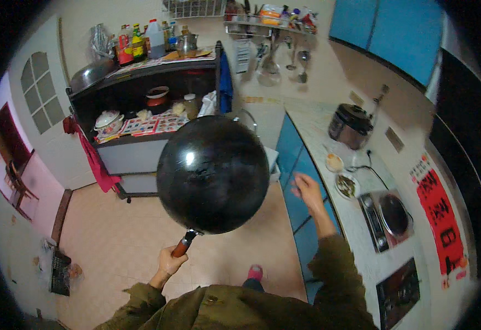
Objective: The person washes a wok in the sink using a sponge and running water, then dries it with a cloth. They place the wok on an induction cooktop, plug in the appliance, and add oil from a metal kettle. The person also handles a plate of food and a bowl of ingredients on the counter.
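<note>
My left hand (172, 260) grips the brown handle of a black wok (213, 175), which is held up above the floor in front of me. The wok's dark round face fills the middle of the view, with a bright glint at its upper left. To the right of the wok, my right hand (307, 189) is raised in front of the blue cabinet doors, touching neither the wok nor the counter. Its fingers look partly curled and slightly blurred, so whether they are closed cannot be told.
On the counter (343, 222) at the right stand an electric pressure cooker (351, 126), a dish of food (346, 185), a small bowl (334, 162) and a silver electric cooker (387, 220). A dark shelf unit (129, 159) with bottles and pots stands behind the wok. Utensils hang on the wall.
</note>
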A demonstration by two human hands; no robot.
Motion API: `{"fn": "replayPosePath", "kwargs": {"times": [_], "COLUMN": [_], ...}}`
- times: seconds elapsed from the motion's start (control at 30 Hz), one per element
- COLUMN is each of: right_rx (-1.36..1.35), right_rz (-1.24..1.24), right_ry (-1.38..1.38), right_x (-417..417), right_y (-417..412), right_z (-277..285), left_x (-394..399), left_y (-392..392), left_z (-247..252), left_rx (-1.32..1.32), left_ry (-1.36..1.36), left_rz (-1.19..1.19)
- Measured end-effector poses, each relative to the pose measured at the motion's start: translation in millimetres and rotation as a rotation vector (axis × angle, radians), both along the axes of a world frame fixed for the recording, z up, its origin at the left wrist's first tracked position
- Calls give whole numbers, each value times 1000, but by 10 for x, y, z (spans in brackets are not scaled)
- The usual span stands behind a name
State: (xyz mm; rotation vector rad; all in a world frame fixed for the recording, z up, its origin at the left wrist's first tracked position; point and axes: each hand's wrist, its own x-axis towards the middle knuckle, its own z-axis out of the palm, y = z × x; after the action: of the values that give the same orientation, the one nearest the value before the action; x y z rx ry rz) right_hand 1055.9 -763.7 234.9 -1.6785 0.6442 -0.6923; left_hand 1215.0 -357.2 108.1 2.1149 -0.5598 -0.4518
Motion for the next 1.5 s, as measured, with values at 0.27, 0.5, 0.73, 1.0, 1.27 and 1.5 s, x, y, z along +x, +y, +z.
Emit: {"fn": "replayPosePath", "kwargs": {"times": [0.27, 0.5, 0.73, 1.0, 1.27, 1.5], "right_rx": [-398, -386, -177, -1227, -1194, -314], "right_rz": [268, 289, 402, 1161, 376, 516], "right_ry": [-47, 99, -723, -643, -643, -362], "right_x": [3837, 5542, 4508, 2848, 3812, 4375], "right_y": [-1820, -2714, -2028, 272, 884, -404], "right_z": [813, 1035, 2316, 1667, 1783, 1655], "left_x": [610, 499, 509, 801, 884, 683], "left_y": [-704, -1411, -1413, -1566, -1439, -1472], "left_z": [58, 440, 427, 475, 759, 909], "left_rx": [-42, -65, -61, -132, 26, -22], "left_ry": [-6, 96, 148, -25, -337, -299], "left_rz": [437, 620, 664, 605, 662, 622]}}
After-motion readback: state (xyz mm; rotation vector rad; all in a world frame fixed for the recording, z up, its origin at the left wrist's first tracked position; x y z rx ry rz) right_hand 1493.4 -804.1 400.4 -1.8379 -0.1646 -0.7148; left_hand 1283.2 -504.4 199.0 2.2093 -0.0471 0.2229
